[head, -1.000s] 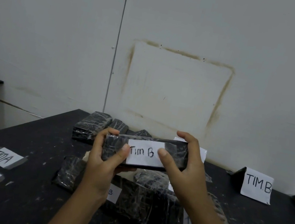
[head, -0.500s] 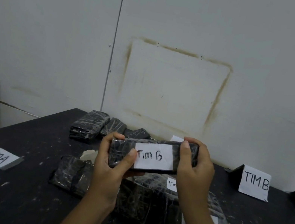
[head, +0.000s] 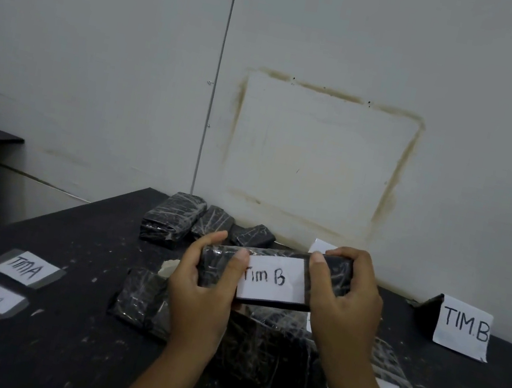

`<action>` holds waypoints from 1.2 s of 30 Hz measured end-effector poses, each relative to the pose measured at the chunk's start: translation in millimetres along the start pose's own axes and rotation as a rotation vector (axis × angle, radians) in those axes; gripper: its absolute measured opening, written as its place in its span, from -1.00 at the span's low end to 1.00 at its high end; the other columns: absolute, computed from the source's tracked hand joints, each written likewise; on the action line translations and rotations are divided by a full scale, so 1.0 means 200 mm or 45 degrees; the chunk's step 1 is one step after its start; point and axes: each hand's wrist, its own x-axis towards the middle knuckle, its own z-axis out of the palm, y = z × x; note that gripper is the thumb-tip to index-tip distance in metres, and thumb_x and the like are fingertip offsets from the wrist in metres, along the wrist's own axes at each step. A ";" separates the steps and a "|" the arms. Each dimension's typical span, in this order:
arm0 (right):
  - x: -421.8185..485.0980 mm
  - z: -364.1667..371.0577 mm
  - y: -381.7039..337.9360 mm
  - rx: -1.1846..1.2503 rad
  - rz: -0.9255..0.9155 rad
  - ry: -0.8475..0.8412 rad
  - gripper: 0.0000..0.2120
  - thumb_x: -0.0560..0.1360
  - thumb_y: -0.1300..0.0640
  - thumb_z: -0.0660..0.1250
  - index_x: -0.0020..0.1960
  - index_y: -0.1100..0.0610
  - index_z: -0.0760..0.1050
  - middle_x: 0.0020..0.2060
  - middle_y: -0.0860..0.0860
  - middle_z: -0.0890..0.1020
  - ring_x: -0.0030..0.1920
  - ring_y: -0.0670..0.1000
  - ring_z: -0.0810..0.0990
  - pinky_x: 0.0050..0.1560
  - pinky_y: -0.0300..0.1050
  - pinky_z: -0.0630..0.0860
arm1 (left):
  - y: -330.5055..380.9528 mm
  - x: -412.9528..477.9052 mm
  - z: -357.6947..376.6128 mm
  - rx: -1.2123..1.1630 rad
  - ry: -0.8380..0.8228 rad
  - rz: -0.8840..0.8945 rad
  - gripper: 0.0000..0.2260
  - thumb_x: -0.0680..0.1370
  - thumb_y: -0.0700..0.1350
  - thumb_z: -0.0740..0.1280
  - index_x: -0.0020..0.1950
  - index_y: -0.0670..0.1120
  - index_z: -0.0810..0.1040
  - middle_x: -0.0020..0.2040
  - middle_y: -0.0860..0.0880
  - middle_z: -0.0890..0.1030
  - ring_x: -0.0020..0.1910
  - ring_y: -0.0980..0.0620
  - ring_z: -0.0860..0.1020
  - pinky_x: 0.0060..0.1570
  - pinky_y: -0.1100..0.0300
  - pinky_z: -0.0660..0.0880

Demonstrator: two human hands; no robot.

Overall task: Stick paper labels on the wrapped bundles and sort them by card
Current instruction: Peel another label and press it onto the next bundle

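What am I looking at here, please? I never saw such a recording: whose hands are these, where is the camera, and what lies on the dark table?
There is no machine: a person wears one wide camera on the head, looking forward and down, so the picture shows their own hands. The left hand and the right hand grip the ends of a wrapped bundle; its white label reads Tim B. On the table lie more bundles at the back and a pile beneath the hands. At the left lie paper labels marked Tim A. At the right stands a folded card reading TIM.B.
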 end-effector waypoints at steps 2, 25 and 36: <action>-0.01 0.00 0.00 0.003 0.003 0.005 -0.87 0.40 -0.06 0.27 -0.17 -0.02 0.42 -0.43 -0.06 0.52 -0.33 -0.08 0.52 -0.44 -0.24 0.41 | -0.02 0.00 0.00 0.016 0.048 0.086 -0.81 0.46 -0.14 0.42 0.04 0.06 0.58 -0.11 -0.05 0.66 -0.20 0.02 0.67 -0.38 0.18 0.60; 0.00 0.01 0.02 -0.081 0.143 0.009 -0.88 0.46 -0.03 0.32 -0.16 0.00 0.44 -0.36 -0.06 0.54 -0.31 -0.07 0.51 -0.38 -0.15 0.40 | -0.02 0.04 -0.02 0.129 -0.042 0.194 -0.86 0.55 -0.18 0.31 0.01 0.06 0.53 -0.10 -0.02 0.61 -0.22 0.15 0.63 -0.43 0.35 0.51; 0.04 -0.01 0.04 -0.066 0.288 -0.038 -0.86 0.48 -0.06 0.28 -0.18 -0.01 0.43 -0.29 -0.06 0.55 -0.25 -0.03 0.52 -0.27 -0.06 0.43 | -0.01 0.09 -0.07 0.128 -0.403 0.001 -0.73 0.48 0.09 0.38 0.17 0.24 0.52 0.05 0.04 0.64 -0.03 0.08 0.63 -0.19 0.10 0.62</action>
